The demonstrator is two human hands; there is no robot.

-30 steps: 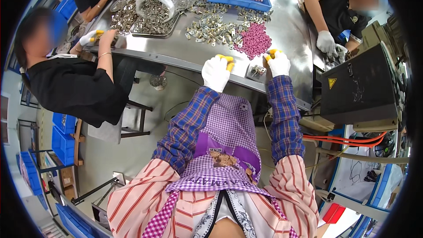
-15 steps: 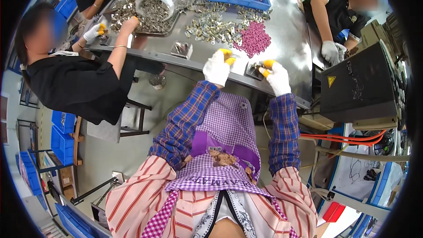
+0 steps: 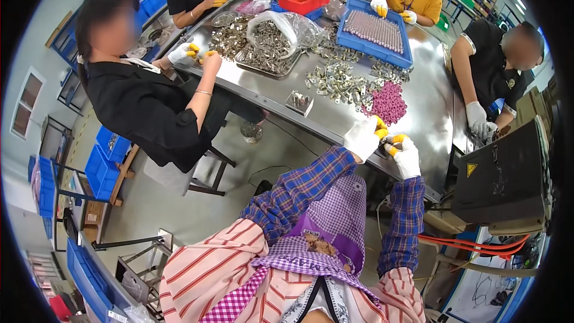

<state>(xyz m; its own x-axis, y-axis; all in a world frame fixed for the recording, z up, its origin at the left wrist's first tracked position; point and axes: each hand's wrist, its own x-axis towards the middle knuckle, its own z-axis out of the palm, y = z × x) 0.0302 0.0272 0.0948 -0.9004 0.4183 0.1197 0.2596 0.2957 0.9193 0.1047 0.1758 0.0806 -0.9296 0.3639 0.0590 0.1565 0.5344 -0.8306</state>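
Observation:
My left hand [image 3: 362, 138], in a white glove with yellow fingertips, is at the near edge of the metal table. Its fingers are pinched together, and whatever is in them is too small to make out. Close on its right, my right hand [image 3: 408, 158], gloved the same way, has its fingertips closed over a small dark metal block, mostly hidden behind the fingers. A heap of pink rings [image 3: 385, 103] lies just beyond my left fingertips. Farther left spreads a pile of small silvery metal parts [image 3: 336, 81].
A blue tray [image 3: 409, 60] holds rows of pinkish parts. A metal tray [image 3: 269, 72] carries a white bag of parts. A small metal block [image 3: 299, 103] sits by the table edge. Co-workers work around the table. A black machine box [image 3: 502, 182] stands at right.
My left hand has come across to my right hand, so both sets of fingertips now nearly meet at the small dark block. The whole view has swung, showing more of the table's far side.

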